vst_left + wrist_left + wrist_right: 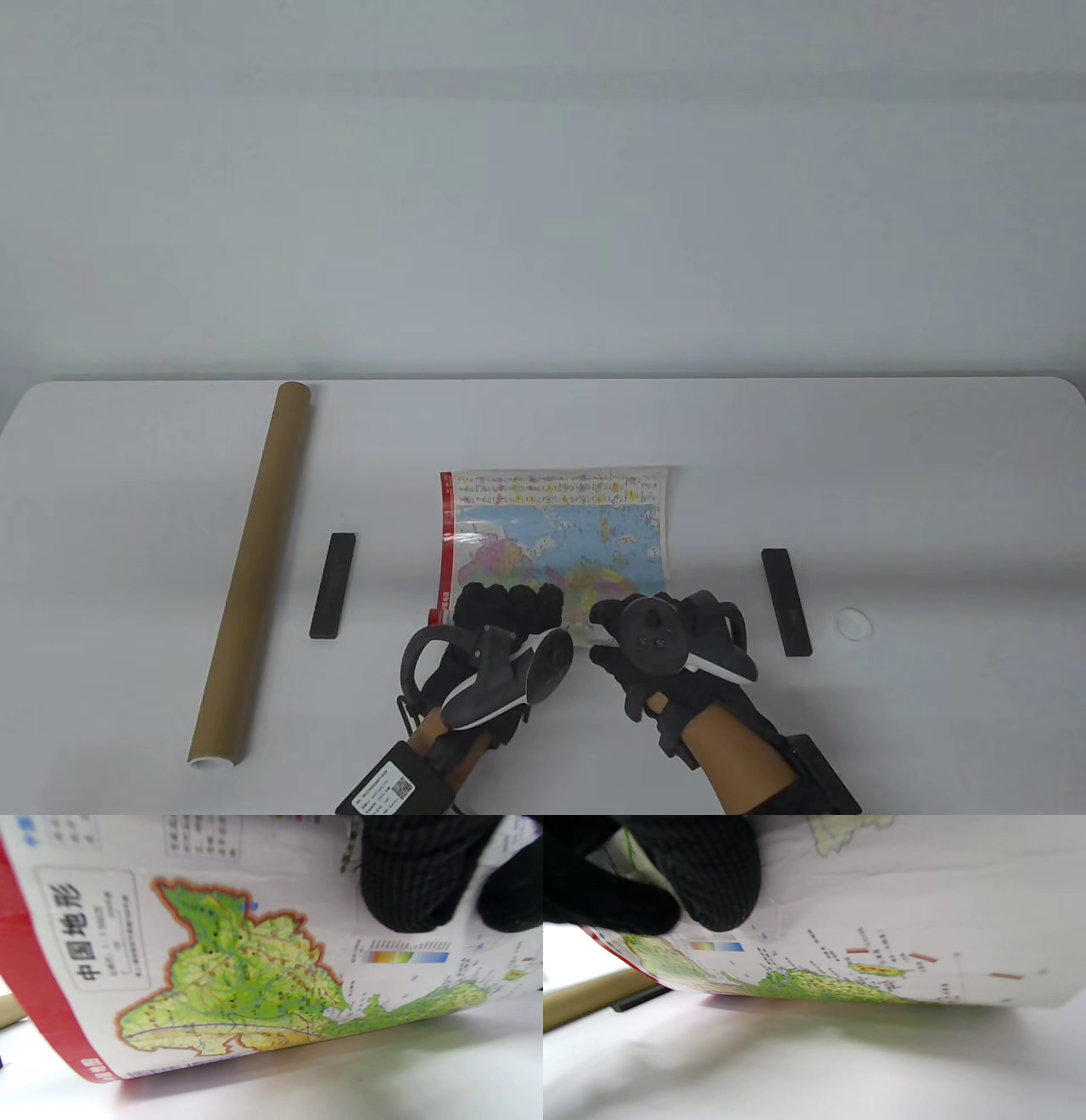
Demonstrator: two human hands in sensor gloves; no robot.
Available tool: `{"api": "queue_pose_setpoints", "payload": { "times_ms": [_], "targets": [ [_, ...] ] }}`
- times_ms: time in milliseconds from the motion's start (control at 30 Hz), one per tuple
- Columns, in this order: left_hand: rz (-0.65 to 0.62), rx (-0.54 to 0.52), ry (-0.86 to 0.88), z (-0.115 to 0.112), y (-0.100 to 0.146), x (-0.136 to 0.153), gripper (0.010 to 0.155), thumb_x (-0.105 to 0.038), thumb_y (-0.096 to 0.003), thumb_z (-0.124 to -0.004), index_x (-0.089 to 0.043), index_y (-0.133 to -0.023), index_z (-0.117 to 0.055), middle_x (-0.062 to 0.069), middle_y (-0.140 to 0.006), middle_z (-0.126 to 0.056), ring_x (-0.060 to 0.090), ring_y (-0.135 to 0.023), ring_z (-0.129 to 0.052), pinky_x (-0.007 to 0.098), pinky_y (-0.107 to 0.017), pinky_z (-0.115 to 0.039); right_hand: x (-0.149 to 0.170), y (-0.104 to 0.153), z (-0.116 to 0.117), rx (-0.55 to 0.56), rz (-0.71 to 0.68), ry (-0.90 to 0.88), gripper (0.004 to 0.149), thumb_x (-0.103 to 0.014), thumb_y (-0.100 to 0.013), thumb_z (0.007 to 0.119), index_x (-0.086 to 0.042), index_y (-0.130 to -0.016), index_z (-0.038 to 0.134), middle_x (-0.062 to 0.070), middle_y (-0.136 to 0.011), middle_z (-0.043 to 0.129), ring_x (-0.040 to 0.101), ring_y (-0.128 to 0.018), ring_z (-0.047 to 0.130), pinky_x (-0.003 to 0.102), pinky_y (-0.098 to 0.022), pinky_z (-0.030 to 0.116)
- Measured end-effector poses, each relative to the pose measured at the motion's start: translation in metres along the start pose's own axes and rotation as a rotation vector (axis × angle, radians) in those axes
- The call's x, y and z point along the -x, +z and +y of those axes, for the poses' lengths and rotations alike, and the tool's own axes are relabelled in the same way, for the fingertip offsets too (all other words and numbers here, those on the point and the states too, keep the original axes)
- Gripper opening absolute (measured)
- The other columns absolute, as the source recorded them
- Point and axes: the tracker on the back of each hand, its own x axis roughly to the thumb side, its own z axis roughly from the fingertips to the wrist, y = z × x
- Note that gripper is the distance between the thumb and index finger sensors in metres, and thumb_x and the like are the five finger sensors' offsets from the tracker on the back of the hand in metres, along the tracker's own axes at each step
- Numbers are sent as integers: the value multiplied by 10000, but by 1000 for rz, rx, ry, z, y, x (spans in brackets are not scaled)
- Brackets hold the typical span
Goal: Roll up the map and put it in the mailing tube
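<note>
Both hands, left (501, 613) and right (657, 641), grip the map's (556, 531) near edge, fingers (407, 887) curled over the lifted, curving paper. Beyond them the map lies flat on the table (933, 475). Rolling looks just begun. Next, I judge, both hands must turn the curl away evenly, keeping it tight enough for the tube (254, 560), lying well left of the map.

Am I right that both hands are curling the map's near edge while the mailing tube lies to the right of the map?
Not quite: the mailing tube lies left of the map, as the table view shows. The left hand and right hand do curl its near edge.
</note>
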Motion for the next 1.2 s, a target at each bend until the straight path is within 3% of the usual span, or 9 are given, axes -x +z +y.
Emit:
{"api": "queue_pose_setpoints", "payload": {
  "times_ms": [167, 300, 367, 467, 533, 633, 900, 1067, 1200],
  "targets": [
    [16, 31, 56, -2, -4, 5, 605, -681, -312, -905, -424, -852, -813, -129, -476, -931, 107, -459, -1013, 376, -659, -776, -10, 6, -4, 65, -63, 132, 638, -362, -491, 900, -71, -1028, 715, 101, -752, 835, 413, -684, 858, 712, -590, 581],
    [52, 200, 268, -6, -10, 19, 530, -668, -356, -889, -401, -813, -868, -116, -427, -935, 111, -404, -1018, 375, -631, -795, -27, 11, -7, 143, -122, 312, 695, -355, -504, 885, -92, -1091, 623, 131, -873, 762, 449, -802, 786, 724, -628, 536],
    [63, 317, 392, -8, -11, 24, 504, -651, -381, -876, -395, -814, -874, -100, -440, -929, 130, -419, -1009, 388, -640, -779, -34, 13, -7, 159, -132, 388, 696, -352, -507, 882, -97, -1095, 613, 120, -861, 761, 437, -790, 788, 718, -635, 536],
    [56, 384, 426, -8, -12, 26, 504, -645, -394, -859, -393, -831, -872, -93, -480, -931, 153, -481, -1006, 406, -670, -752, -39, 13, -5, 181, -134, 499, 669, -382, -492, 893, -113, -1060, 664, 66, -751, 814, 366, -656, 852, 647, -620, 625],
    [24, 407, 411, -9, -11, 23, 526, -640, -403, -842, -410, -877, -840, -88, -647, -922, 194, -687, -979, 435, -719, -703, -41, 11, -4, 186, -118, 530, 591, -414, -473, 904, -120, -969, 776, 27, -648, 867, 316, -558, 907, 604, -571, 709],
    [33, 356, 347, -9, -9, 19, 573, -639, -402, -841, -410, -925, -798, -74, -794, -880, 241, -812, -923, 452, -734, -679, -37, 8, -3, 127, -97, 450, 520, -396, -477, 905, -103, -901, 841, 18, -566, 889, 295, -470, 927, 588, -517, 749],
    [66, 160, 53, 3, 3, -4, 646, -615, -406, -844, -416, -999, -680, -67, -914, -766, 229, -853, -878, 445, -750, -665, -18, -1, 0, 5, -5, 182, 469, -369, -493, 894, -75, -857, 876, 27, -516, 888, 294, -414, 931, 586, -467, 766],
    [8, -2, 10, 8, 7, -6, 602, -594, -362, -894, -428, -925, -760, -98, -777, -810, 158, -723, -929, 408, -715, -708, -6, -2, 0, -39, -2, -16, 457, -356, -496, 897, -71, -852, 883, 35, -513, 889, 302, -414, 928, 589, -464, 760],
    [-8, -22, 15, 9, 5, -6, 525, -616, -341, -904, -410, -821, -866, -104, -643, -886, 124, -580, -995, 374, -646, -781, -12, 3, -4, 41, -30, 96, 482, -384, -493, 899, -93, -877, 883, 53, -570, 896, 333, -475, 929, 608, -498, 735]
  ]
}}
